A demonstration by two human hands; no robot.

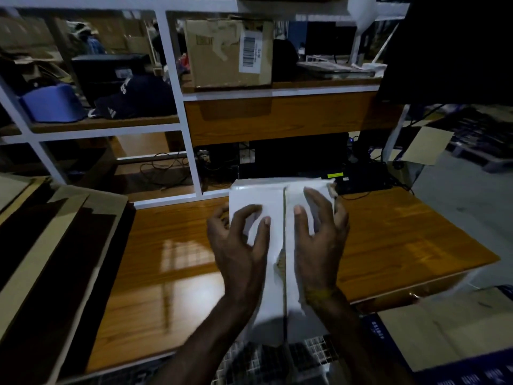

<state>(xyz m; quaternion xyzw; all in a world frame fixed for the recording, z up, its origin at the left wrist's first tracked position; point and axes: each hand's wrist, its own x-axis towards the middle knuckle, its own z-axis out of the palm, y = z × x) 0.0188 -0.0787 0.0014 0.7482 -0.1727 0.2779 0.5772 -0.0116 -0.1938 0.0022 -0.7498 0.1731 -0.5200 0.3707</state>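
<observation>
white box (258, 195): likely light, crushable | my left hand (238, 240) clawed (pinch unclear), right hand (319, 237) splayed flat | grip sides beyond palms

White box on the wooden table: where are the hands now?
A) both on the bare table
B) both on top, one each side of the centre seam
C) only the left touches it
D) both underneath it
B: the left hand and the right hand lie on top of the white box, either side of its centre seam.

Dim, dark corners, motion blur, wide-angle edge bending
</observation>
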